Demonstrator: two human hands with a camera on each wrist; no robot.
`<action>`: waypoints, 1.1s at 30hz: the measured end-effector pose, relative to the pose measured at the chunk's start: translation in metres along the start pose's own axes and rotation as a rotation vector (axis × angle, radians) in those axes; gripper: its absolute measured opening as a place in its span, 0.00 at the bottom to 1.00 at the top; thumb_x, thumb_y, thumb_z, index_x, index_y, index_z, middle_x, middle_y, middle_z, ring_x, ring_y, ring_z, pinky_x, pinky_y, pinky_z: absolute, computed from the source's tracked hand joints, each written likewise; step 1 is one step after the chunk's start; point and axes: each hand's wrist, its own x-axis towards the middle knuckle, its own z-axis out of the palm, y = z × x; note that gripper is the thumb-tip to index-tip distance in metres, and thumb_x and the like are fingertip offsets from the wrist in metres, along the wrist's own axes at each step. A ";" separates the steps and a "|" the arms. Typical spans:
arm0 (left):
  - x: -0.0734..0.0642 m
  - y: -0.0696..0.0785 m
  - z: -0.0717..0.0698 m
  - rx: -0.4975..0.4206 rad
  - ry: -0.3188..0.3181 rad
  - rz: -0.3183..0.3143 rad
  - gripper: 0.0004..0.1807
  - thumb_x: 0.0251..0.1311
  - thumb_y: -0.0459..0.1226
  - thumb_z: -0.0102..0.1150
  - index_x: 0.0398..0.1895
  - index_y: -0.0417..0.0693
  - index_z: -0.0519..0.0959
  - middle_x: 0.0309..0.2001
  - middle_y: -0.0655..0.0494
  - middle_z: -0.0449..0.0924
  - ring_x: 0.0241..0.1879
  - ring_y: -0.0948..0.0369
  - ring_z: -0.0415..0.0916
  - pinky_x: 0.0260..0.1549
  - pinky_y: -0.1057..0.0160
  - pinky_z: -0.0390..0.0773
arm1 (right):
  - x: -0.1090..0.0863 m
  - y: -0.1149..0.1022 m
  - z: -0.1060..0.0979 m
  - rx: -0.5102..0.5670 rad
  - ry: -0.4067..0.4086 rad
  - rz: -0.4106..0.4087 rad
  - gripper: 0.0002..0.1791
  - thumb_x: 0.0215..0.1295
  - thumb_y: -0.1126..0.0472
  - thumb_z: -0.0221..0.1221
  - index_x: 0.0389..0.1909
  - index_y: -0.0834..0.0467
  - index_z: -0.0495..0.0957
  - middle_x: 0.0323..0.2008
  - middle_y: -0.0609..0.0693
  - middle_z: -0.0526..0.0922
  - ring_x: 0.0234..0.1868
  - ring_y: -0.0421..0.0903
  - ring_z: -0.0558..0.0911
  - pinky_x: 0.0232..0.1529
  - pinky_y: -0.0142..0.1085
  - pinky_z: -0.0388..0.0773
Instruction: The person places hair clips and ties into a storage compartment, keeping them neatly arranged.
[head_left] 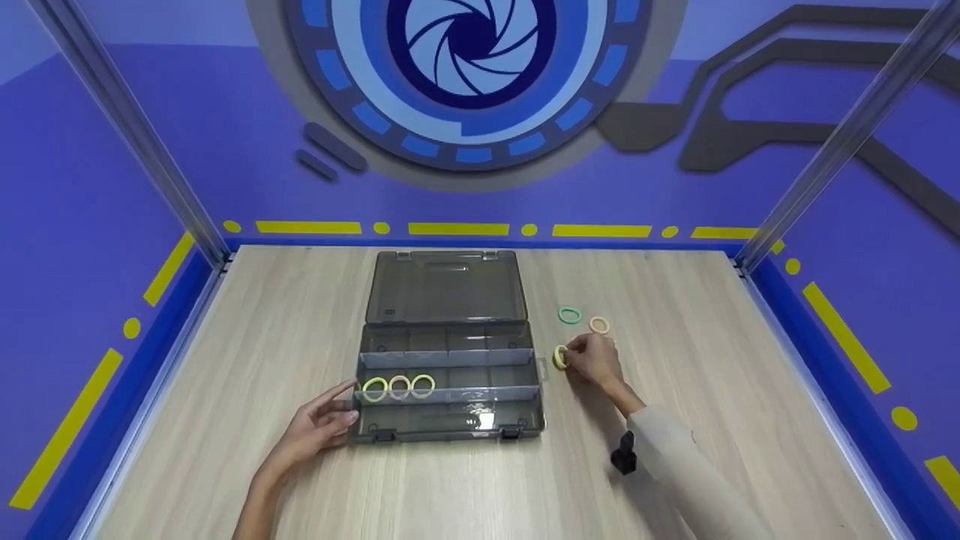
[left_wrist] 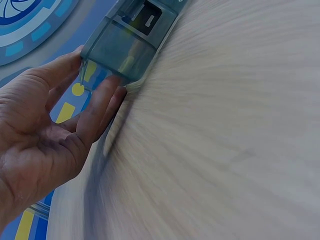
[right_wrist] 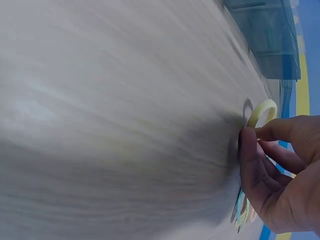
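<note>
On the table lies a smoky see-through compartment box (head_left: 450, 435), its lid (head_left: 448, 289) folded back flat. Three hair ties stand in a row at the left of its middle section: a yellow one (head_left: 374, 389), a pale pink one (head_left: 400, 387) and another yellow one (head_left: 424, 386). My left hand (head_left: 313, 427) rests its fingertips against the box's left side, fingers loosely extended. To the right of the box, my right hand (head_left: 596, 361) pinches a yellow hair tie (right_wrist: 263, 111) between thumb and fingertips, low over the table. The left wrist view shows the box corner (left_wrist: 122, 55) at my fingertips.
Just beyond the right hand lie a green hair tie (head_left: 570, 315) and a peach hair tie (head_left: 599, 325). Blue printed walls and metal posts (head_left: 817, 150) border the wooden table (head_left: 300, 300) at the back and sides. A black clip-like piece (head_left: 623, 454) sits by the right sleeve.
</note>
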 end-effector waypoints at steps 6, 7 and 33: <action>0.001 0.000 0.000 0.009 0.011 -0.005 0.38 0.70 0.41 0.63 0.79 0.45 0.59 0.60 0.37 0.75 0.51 0.59 0.81 0.50 0.54 0.86 | -0.002 0.002 -0.008 0.050 0.020 -0.001 0.05 0.61 0.69 0.64 0.36 0.66 0.87 0.30 0.56 0.88 0.24 0.40 0.81 0.23 0.27 0.77; 0.001 0.000 0.000 0.007 0.012 -0.006 0.38 0.70 0.41 0.63 0.79 0.45 0.59 0.59 0.37 0.75 0.51 0.59 0.81 0.50 0.55 0.86 | -0.002 0.001 -0.009 0.059 0.022 -0.004 0.06 0.61 0.70 0.64 0.36 0.67 0.87 0.30 0.56 0.88 0.24 0.39 0.81 0.23 0.26 0.76; 0.000 -0.001 0.001 -0.010 -0.001 0.001 0.38 0.71 0.41 0.62 0.80 0.46 0.58 0.58 0.41 0.75 0.50 0.59 0.80 0.49 0.54 0.86 | -0.002 -0.002 -0.043 0.445 -0.098 0.074 0.14 0.66 0.69 0.65 0.49 0.72 0.82 0.33 0.52 0.85 0.28 0.37 0.86 0.29 0.30 0.85</action>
